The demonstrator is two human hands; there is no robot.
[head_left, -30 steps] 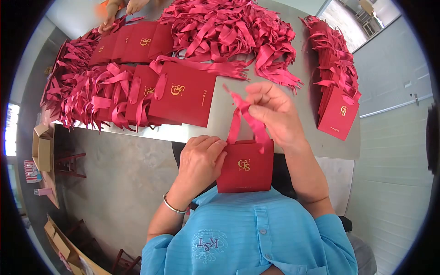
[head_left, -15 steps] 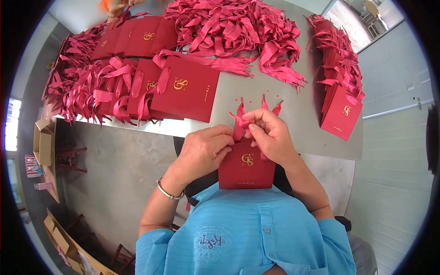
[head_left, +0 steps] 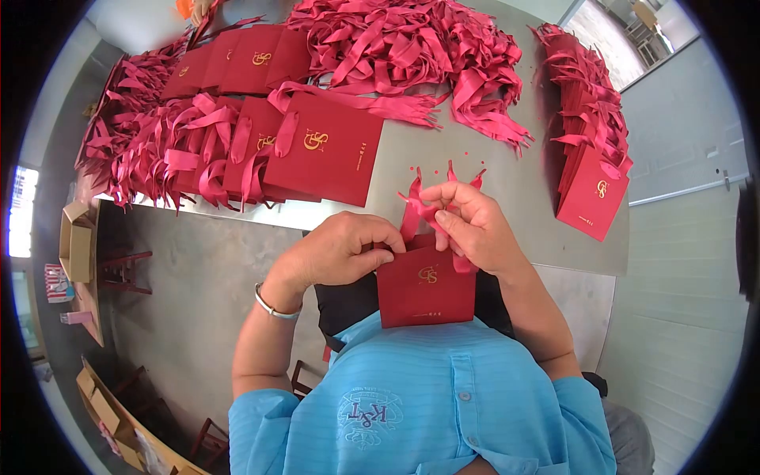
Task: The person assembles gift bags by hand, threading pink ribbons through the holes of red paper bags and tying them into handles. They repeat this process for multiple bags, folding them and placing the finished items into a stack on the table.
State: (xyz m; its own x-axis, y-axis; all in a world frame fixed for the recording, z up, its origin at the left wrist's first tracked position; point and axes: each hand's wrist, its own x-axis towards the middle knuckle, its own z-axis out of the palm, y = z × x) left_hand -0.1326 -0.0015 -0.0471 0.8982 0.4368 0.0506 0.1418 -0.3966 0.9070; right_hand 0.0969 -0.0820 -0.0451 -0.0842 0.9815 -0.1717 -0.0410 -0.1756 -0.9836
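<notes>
A dark red paper gift bag [head_left: 427, 297] with a gold logo stands upright against the front of my blue shirt. My left hand [head_left: 336, 249] pinches its top left corner between thumb and fingers. Above the opening, my right hand [head_left: 475, 226] is closed on a pink ribbon [head_left: 423, 212], gripped between thumb and index finger. Several pointed ribbon ends stick up beyond the bag. A further loop of ribbon hangs at the bag's right side, partly hidden by my right hand.
A row of finished-looking red bags [head_left: 324, 150] with ribbons lies on the metal table [head_left: 514, 198] at left. Behind it is a big heap of loose pink ribbons [head_left: 396, 47]. More bags [head_left: 592, 194] stand at right. Another person's hand [head_left: 204, 9] shows at the top left.
My left hand has shifted slightly left and down, from beside the ribbon to the bag's top left corner. My right hand still grips the ribbon, a little further right.
</notes>
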